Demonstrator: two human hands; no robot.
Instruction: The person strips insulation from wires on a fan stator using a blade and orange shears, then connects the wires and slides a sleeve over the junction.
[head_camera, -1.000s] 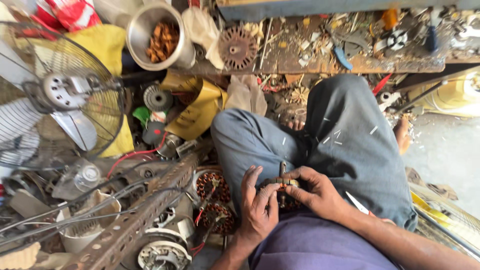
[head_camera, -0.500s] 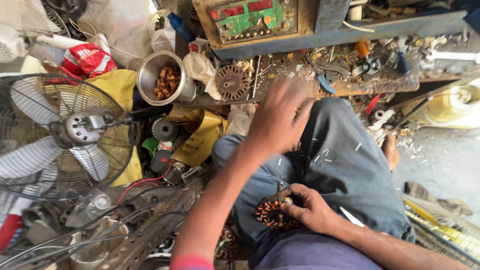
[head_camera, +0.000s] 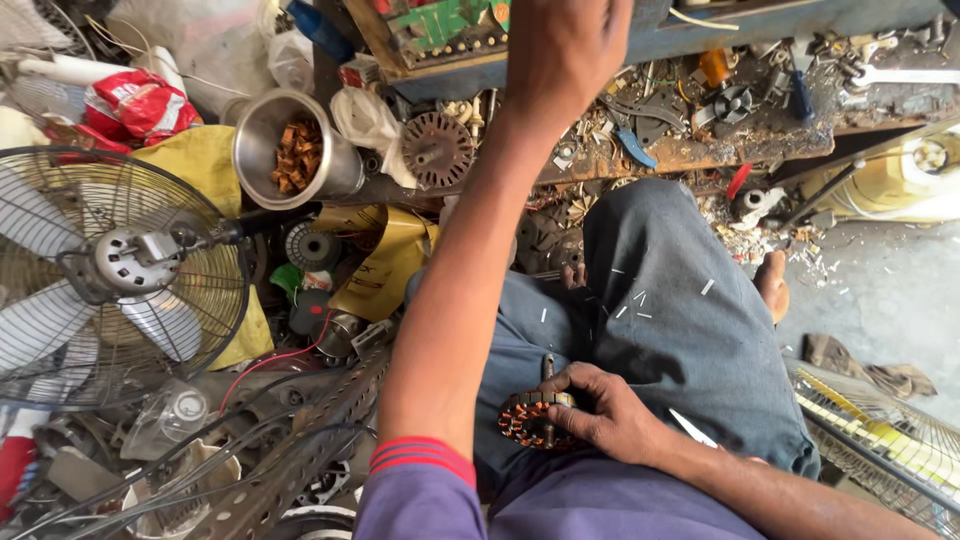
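Observation:
My right hand (head_camera: 605, 410) rests on my lap, shut on a round motor stator (head_camera: 530, 420) wound with copper wire. My left hand (head_camera: 565, 50) is stretched far forward over the cluttered low workbench (head_camera: 700, 150), close to a green circuit board (head_camera: 450, 20); its back faces me and I cannot see anything in its fingers. I sit cross-legged in grey trousers (head_camera: 680, 310), with a bare foot (head_camera: 772, 285) showing at the right.
A caged fan (head_camera: 110, 270) lies at the left. A steel pot (head_camera: 290, 150) holds copper scraps, next to a round rotor disc (head_camera: 436, 150). Perforated metal angle bars (head_camera: 300, 450) and cables crowd the lower left. A yellow motor housing (head_camera: 900, 170) is at the right.
My left hand let go of the stator on my lap and reached up and forward to the workbench. My right hand kept holding the stator. The view tilted upward.

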